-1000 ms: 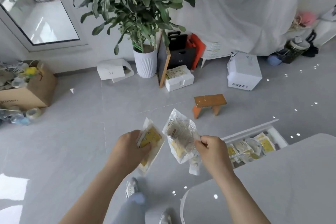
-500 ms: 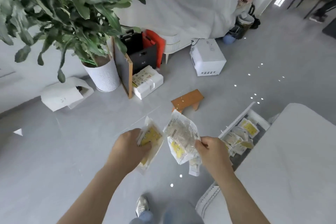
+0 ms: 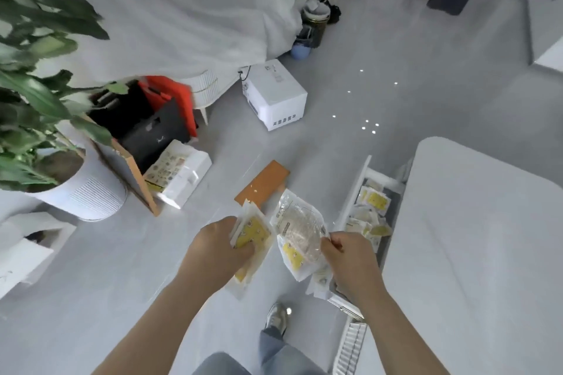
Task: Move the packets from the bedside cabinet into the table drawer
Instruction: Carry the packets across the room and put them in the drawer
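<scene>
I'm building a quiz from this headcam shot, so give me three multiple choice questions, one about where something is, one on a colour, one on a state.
1. Where is the open drawer?
A. under the white table, right of the hands
B. beside the plant pot
C. under the stool

2. What colour is the stool top?
A. blue
B. orange-brown
C. black

3. What is the right hand doing?
A. hanging empty
B. pressing on the table
C. holding packets

Answers: 1 A, the drawer juts from the table edge. 2 B, its top is orange-brown. 3 C, its fingers pinch the packets; the left hand holds other packets.
</scene>
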A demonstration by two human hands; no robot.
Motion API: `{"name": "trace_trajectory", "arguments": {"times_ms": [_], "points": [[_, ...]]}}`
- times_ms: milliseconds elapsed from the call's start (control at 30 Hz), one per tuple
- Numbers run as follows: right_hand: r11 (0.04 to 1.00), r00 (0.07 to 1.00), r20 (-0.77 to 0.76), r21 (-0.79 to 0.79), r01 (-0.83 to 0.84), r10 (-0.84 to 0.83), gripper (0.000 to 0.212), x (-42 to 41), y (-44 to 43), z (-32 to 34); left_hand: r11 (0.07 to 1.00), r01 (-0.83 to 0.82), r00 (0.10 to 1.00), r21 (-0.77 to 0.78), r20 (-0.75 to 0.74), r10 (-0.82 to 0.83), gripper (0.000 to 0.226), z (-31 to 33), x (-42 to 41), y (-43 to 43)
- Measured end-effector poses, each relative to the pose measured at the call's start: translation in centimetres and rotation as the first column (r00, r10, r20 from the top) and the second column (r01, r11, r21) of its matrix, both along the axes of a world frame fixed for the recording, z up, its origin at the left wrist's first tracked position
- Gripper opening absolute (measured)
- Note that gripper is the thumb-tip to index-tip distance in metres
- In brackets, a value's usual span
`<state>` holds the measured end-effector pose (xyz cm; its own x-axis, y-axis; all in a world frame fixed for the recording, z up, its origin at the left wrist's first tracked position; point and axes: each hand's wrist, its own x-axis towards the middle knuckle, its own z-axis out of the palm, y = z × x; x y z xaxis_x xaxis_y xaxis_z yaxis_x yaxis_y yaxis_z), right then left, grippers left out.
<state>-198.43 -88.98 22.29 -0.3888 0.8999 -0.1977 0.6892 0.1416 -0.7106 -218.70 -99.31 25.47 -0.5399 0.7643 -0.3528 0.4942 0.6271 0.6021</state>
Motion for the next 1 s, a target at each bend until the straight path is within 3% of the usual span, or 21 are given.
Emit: {"name": "trace_trajectory", "arguments": {"times_ms": [300, 533, 700, 1000], "points": [[0.979, 0.980, 0.023, -0.034, 0.199, -0.198, 0.045, -0.5, 7.2, -0.2, 0.976, 0.215, 0.976, 0.014, 0.029, -0.216, 0.018, -0.8, -2.7, 10.9], [0.917, 0.916, 0.069, -0.019, 0.398, -0.396, 0.048, -2.6, 12.3, -1.0, 0.897, 0.441, 0.897, 0.022, 0.014, -0.441, 0.020, -1.9, -6.2, 20.6], [0.814, 0.815, 0.055, -0.047, 0.579, -0.576, 0.049, -5.2, 15.0, -0.6, 0.808, 0.589, 0.807, 0.011, 0.044, -0.589, 0.025, -2.1, -9.1, 27.6], [0.558, 0.567, 0.113, -0.102, 0.823, -0.816, 0.043, -3.7, 16.6, -0.7, 0.602, 0.798, 0.602, -0.035, 0.091, -0.793, 0.008, -2.9, -6.6, 36.9]]}}
